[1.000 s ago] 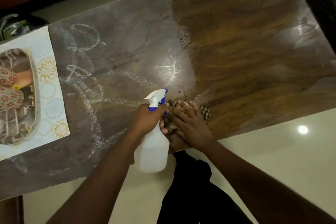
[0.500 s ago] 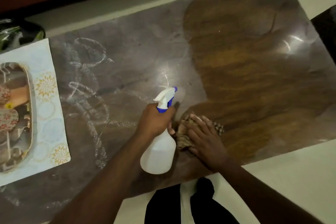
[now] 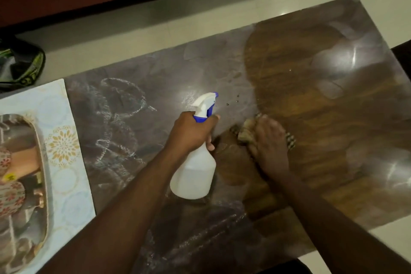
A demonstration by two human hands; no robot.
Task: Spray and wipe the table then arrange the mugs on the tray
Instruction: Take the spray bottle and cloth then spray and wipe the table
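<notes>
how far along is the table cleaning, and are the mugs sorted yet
Done: the table's right part looks wiped. In hand: left hand holds the bottle, right hand presses the cloth. Left: white streaks on the left, then the mugs; the tray is cut off.

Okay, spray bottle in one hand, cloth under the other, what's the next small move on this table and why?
Probably slide the cloth leftward under the right hand. The table looks clean brown on the right, but the dull film and white scribbles remain left of it. The left hand grips the spray bottle, aimed at droplets just ahead.
</notes>
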